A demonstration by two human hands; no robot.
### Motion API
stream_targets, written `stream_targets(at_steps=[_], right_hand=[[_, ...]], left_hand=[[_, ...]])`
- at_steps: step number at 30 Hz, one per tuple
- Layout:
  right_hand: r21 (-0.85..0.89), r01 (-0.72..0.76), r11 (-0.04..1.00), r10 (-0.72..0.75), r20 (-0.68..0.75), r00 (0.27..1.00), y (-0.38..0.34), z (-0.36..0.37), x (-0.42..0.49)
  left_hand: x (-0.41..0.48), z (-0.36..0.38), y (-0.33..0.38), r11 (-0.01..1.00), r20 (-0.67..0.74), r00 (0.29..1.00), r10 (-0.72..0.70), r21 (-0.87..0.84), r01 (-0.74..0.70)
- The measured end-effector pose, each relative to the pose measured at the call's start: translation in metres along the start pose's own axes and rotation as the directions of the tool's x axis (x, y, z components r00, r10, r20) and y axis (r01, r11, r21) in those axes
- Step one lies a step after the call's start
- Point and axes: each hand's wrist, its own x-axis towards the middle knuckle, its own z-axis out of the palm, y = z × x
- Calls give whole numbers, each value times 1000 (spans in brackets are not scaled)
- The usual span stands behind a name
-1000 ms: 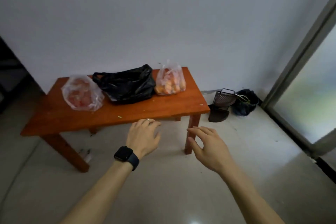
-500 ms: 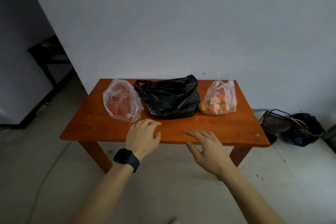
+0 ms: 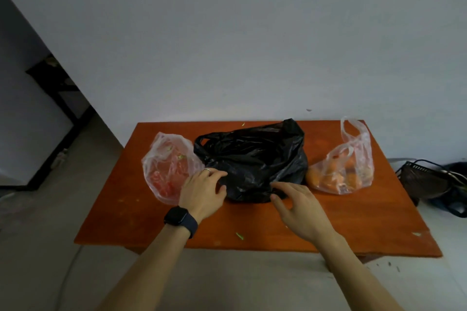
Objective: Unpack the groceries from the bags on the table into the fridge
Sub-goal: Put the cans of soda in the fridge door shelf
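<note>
Black bag (image 3: 252, 159) sat by the counter's (image 3: 353, 222) far edge, between a red-filled clear bag (image 3: 166, 171) and an orange-filled clear bag (image 3: 341, 171). Left grip (image 3: 202, 192) and right grip (image 3: 300, 207), fingers spread and holding nothing, were at its near side.

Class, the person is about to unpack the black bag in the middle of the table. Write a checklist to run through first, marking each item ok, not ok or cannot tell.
1. Hands free: left hand and right hand hold nothing. Ok.
2. Black plastic bag in reach: left fingers touch its front. Ok.
3. What it holds: hidden by the opaque plastic. Cannot tell.
4. Clear plastic bag of red produce and clear plastic bag of orange produce sit well in from the edges of the orange-brown wooden table. Ok.
5. Fridge open and ready: not in view. Cannot tell.
</note>
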Motion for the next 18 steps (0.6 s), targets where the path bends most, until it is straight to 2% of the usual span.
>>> stream_targets(at_steps=[6,8,11,13,16,18], right_hand=[[-54,-78,995,80,21,997,9,26,78],[-108,-113,988,115,12,993,10,37,106],[-232,-169,958,187,57,981,20,52,149],[-314,-228,922,278,124,953,34,59,174],[-442,-309,842,417,168,893,54,69,191],[-540,-296,788,459,194,867,63,77,187]], left_hand=[[104,19,-29,994,80,992,96,-53,-92],[141,30,-33,987,165,973,160,-17,-159],[183,54,-41,950,370,893,256,74,-303],[198,70,-51,926,480,825,299,62,-372],[201,88,-71,826,575,730,370,157,-542],[197,101,-85,753,601,669,438,162,-638]])
